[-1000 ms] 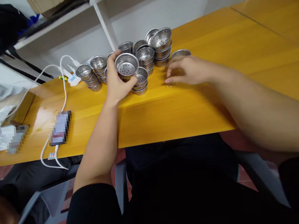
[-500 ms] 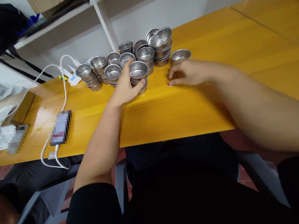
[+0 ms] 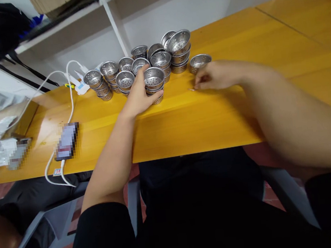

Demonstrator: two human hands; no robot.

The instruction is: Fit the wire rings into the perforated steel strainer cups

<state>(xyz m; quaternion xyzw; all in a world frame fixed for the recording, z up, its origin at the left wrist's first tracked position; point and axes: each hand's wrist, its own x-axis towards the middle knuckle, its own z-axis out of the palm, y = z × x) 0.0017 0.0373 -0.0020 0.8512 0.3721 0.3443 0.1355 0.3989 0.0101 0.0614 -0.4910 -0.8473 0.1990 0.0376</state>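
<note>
My left hand (image 3: 142,91) is wrapped round the side of a stack of perforated metal cups (image 3: 154,78) on the table, thumb in front and fingers behind. My right hand (image 3: 209,76) is low over the table to the right, thumb and fingers pinched together. A thin shiny sliver (image 3: 192,89) shows by its fingertips, too small to name. Just behind that hand stands a single perforated metal cup (image 3: 199,62), its lower right part hidden. More stacked cups (image 3: 125,81) crowd beside and behind my left hand.
A tall stack of cups (image 3: 179,45) leans at the back. A phone (image 3: 67,141) on a white cable (image 3: 71,94) lies to the left, near a power strip (image 3: 82,87). Another person's arm (image 3: 2,240) is at lower left. A shelf (image 3: 63,24) rises behind the table.
My right hand has moved slightly right and its fingers have closed into a tighter pinch; the shiny sliver shifted right with it. My left hand stays on its stack.
</note>
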